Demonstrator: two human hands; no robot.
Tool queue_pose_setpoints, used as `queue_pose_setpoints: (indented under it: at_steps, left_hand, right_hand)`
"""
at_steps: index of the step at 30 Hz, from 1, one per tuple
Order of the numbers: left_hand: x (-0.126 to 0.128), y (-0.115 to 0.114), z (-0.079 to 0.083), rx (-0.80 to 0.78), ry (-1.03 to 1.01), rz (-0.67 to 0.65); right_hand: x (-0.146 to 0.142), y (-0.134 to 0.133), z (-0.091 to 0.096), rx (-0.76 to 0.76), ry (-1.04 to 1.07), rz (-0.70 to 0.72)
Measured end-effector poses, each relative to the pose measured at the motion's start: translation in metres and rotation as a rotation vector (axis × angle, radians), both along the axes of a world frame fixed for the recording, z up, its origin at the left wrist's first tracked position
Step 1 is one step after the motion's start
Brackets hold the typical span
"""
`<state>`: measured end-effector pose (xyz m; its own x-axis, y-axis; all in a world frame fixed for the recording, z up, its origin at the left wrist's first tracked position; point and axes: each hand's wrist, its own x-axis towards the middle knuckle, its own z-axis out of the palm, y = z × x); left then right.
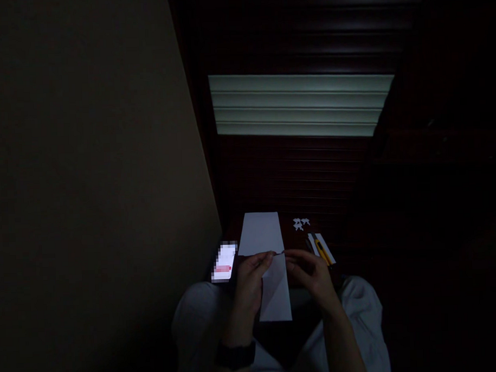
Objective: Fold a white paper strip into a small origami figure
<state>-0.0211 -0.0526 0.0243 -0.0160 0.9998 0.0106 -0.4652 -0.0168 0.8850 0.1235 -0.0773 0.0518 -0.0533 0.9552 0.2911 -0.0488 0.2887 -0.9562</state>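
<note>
Over a long sheet of white paper [262, 229], my two hands meet at fingertip height. My left hand [253, 275] is closed, thumb pressed against the forefinger, on something small. My right hand [311, 270] comes in from the other side, its thumb and forefinger pinched close to the same spot. A tiny thin piece shows between the fingertips, too small and dark to name. The paper's near half lies beneath the hands, with a shadow across it.
A lit phone [224, 261] lies left of the paper. Several small white paper cutouts [298, 224] sit to the right. Beyond them, a yellow utility knife [322, 252] rests on a white strip [328, 248]. A slatted panel [302, 105] stands ahead, a wall [108, 131] at left.
</note>
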Motion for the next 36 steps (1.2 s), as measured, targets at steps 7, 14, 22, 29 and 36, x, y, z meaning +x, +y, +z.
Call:
queue_pose_setpoints:
  at_steps: [7, 14, 22, 29, 36]
  left_hand:
    - [-0.001, 0.001, -0.004, 0.023, 0.009, 0.002]
    - [-0.001, 0.000, -0.003, 0.069, 0.099, -0.045]
    - [-0.004, 0.001, -0.001, 0.126, 0.313, -0.039]
    - [-0.005, 0.003, 0.002, 0.195, 0.489, 0.030]
    - [-0.006, 0.004, 0.002, 0.187, 0.548, 0.090]
  right_hand:
    - [0.000, 0.003, -0.006, -0.019, 0.013, 0.041]
    - [-0.001, 0.013, -0.018, 0.033, -0.094, -0.103]
    - [0.005, 0.012, -0.017, 0.105, -0.159, -0.145]
    - [0.003, 0.011, -0.017, 0.163, -0.196, -0.203]
    - [0.003, 0.009, -0.015, 0.169, -0.258, -0.198]
